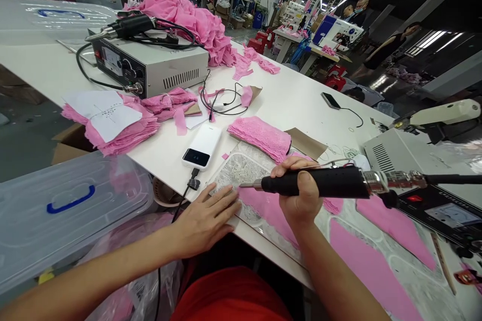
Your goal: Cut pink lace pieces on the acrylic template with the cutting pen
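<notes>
My right hand [301, 195] is wrapped round a black corded handpiece [320, 182], held nearly level with its thin metal tip pointing left. The tip meets the upper edge of a pink fabric piece [269, 210] on a clear patterned template board [241, 168]. My left hand [211, 218] lies flat, fingers stretched out, at the board's left corner beside the tip. It holds nothing. Just beyond the board's far edge rests a stack of pink lace pieces [259, 135]. More cut pink pieces [376, 266] lie to the right, partly behind my right forearm.
A white power bank [203, 148] with a cable sits near the table edge. Behind it stands a grey control box [150, 62] carrying another handpiece; a second control box [433, 200] is at right. Pink fabric [188, 20] is heaped behind. A lidded plastic bin [75, 210] stands left.
</notes>
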Motion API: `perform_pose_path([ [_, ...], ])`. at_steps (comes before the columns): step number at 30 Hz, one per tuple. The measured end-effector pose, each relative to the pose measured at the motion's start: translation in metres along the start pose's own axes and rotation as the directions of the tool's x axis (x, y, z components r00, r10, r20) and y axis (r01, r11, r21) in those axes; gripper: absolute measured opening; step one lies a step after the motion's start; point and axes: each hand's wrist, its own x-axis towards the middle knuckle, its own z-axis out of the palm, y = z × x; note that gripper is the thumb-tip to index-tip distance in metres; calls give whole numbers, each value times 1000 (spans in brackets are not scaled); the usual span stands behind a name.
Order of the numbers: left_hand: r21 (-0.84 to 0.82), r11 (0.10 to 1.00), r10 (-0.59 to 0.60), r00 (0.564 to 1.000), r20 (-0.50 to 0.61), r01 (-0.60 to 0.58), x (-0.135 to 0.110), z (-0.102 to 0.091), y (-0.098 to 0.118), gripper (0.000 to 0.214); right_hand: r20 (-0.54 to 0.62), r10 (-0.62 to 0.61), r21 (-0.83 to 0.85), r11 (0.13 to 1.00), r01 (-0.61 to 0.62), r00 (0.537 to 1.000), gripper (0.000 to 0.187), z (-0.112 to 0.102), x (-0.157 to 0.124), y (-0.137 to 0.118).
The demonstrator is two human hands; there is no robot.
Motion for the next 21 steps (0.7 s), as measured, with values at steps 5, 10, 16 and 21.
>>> perform_pose_path([
  [5, 11, 1000, 0, 1000, 18, -1, 1, -2, -1, 39, -37, -16, -13, 1000, 15, 999, 11, -3, 7, -5],
  [10, 7, 1000, 1, 1000, 31, -1, 1, -3, -1, 40, -119, -14, -20, 1000, 11, 993, 11, -18, 15, -12],
  [16, 4, 1000, -5, 1000, 23, 5, 1, 0, 0, 41, -125, -4, -10, 1000, 3, 992, 9, -24, 13, -11],
  [21, 5, 1000, -5, 1000, 17, 5, 1, 0, -1, 41, -110, -19, -34, 999, 15, 994, 9, -21, 12, -9],
])
